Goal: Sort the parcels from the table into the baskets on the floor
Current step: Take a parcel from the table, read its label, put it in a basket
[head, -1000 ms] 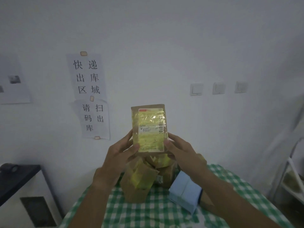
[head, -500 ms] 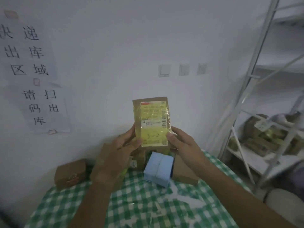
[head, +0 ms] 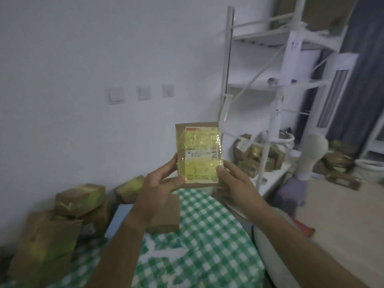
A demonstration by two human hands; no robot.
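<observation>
I hold a flat brown parcel (head: 198,152) upright at chest height, its yellow-taped label facing me. My left hand (head: 160,183) grips its lower left edge, thumb on the front. My right hand (head: 232,181) grips the lower right edge the same way. Below, the table with a green checked cloth (head: 203,235) carries several brown cardboard parcels at the left (head: 79,196) and one small brown box (head: 166,215) under my left wrist. A white basket rim (head: 270,246) shows on the floor right of the table.
A white metal shelf rack (head: 276,96) stands at the right with brown parcels (head: 249,159) on its low shelf. More parcels (head: 340,171) lie on the floor further right. A blue flat item (head: 118,217) lies on the table beside the boxes.
My view has swung to the right: the wall notices have left the frame and the shelf rack and floor have come in. Both hands still hold the parcel upright.
</observation>
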